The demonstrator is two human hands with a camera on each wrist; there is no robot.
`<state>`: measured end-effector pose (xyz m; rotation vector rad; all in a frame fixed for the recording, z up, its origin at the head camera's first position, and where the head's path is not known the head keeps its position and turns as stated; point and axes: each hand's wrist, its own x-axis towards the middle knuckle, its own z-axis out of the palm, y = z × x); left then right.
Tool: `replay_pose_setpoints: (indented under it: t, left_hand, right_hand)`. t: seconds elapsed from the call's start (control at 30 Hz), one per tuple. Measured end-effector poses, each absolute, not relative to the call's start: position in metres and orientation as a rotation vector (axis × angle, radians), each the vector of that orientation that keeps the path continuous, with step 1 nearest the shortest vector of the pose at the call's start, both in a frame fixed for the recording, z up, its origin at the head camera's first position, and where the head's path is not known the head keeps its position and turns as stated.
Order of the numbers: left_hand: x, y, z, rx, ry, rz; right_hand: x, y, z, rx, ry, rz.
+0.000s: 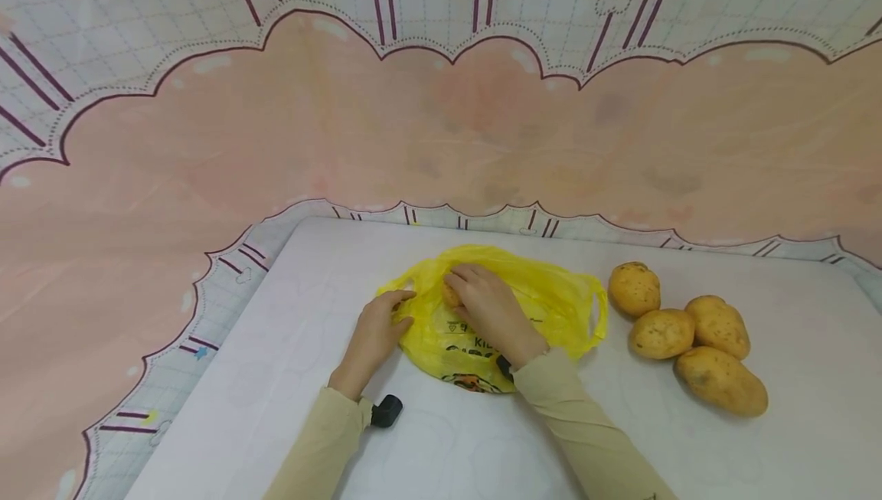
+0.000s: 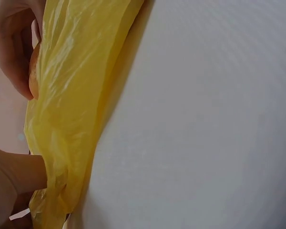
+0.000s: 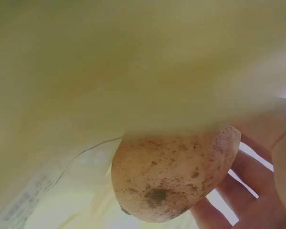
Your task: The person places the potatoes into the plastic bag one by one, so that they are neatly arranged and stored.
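Over the table (image 1: 276,377), right fingers (image 1: 465,272) curl round a potato (image 3: 167,181); left fingers (image 1: 396,298) pinch the bag (image 1: 540,285).

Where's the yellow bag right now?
In the head view, the bag lies below centre on the table, the left hand at its left edge and four potatoes to its right.

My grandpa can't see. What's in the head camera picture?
A right hand holds a tan rounded potato at the mouth of a yellow plastic bag, while the left hand pinches the bag's edge. Four more potatoes lie to the right on a white table.
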<state>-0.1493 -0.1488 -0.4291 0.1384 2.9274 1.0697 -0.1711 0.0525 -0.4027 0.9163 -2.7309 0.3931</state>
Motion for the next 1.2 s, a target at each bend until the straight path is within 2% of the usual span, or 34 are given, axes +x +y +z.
replay_pose_setpoints:
  t: [1.2]
  left_hand:
    - [-0.148, -0.149, -0.430, 0.176, 2.945, 1.082]
  right_hand:
    - [-0.190, 0.036, -0.408, 0.872, -2.751, 0.416]
